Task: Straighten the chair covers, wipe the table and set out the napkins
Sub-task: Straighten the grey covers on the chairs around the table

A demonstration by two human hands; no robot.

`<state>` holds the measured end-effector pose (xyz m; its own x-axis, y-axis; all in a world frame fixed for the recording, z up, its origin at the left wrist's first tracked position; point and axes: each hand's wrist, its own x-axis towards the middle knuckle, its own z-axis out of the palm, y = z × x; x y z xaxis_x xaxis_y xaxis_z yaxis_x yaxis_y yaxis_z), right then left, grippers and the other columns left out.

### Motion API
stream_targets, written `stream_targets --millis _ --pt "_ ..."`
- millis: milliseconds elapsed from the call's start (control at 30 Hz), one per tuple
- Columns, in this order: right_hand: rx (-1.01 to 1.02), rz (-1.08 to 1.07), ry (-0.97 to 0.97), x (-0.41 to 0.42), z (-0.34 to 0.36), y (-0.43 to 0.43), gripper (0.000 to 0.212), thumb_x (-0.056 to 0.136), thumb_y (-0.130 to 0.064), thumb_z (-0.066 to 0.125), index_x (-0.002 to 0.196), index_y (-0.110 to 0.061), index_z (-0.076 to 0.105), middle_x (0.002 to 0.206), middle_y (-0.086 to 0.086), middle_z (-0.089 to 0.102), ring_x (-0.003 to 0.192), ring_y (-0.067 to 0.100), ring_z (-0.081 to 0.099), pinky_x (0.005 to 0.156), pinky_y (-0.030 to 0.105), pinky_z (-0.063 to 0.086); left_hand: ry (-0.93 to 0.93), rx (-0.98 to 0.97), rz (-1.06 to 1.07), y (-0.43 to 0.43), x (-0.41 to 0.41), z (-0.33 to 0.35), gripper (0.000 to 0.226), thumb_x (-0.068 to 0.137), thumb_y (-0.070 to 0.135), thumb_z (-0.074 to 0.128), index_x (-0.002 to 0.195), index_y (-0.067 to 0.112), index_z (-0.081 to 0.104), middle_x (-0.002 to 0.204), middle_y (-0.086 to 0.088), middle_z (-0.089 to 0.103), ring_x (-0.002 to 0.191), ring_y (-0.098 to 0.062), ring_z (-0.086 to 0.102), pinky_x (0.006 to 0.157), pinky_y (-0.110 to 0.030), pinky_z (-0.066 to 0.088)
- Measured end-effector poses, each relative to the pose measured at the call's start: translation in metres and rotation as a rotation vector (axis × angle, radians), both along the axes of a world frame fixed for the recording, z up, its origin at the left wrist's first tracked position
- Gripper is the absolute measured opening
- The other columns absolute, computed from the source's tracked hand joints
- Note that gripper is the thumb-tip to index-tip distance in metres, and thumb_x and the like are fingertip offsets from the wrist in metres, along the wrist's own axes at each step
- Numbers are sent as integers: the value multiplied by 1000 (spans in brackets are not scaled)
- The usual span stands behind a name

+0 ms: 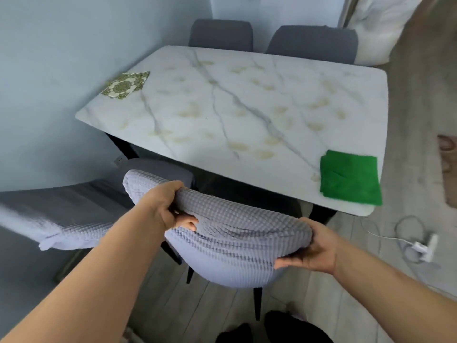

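A pale grey waffle-knit chair cover point(237, 243) is stretched over the backrest of the near chair, in front of the white marble table point(247, 102). My left hand point(168, 206) grips the cover at the top left of the backrest, fingers curled under the fabric. My right hand point(311, 248) holds the cover's right side, thumb on top and fingers below. A folded green cloth point(350, 178) lies on the table's near right corner. Patterned green-and-cream napkins point(126, 84) sit in a small pile at the far left edge.
A second near chair point(61, 211) with a grey cover stands to the left, against the wall. Two dark grey chairs point(222, 34) point(314, 43) stand at the table's far side. A white power strip with cable point(422, 246) lies on the floor at right. A white sack point(380, 28) leans behind.
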<state>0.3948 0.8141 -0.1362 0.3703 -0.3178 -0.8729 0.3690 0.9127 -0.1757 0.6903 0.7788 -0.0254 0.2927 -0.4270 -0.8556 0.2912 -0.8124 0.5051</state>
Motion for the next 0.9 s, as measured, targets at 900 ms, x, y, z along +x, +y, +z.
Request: stream_targets --millis 900 --pt "-89 -368 51 -22 -8 -32 19 96 -14 55 99 5 56 96 26 63 85 40 62 56 62 52 13 -383 80 -29 -21 -44 10 89 -1 49 81 0 55 81 -13 59 74 -24 61 51 -36 59"
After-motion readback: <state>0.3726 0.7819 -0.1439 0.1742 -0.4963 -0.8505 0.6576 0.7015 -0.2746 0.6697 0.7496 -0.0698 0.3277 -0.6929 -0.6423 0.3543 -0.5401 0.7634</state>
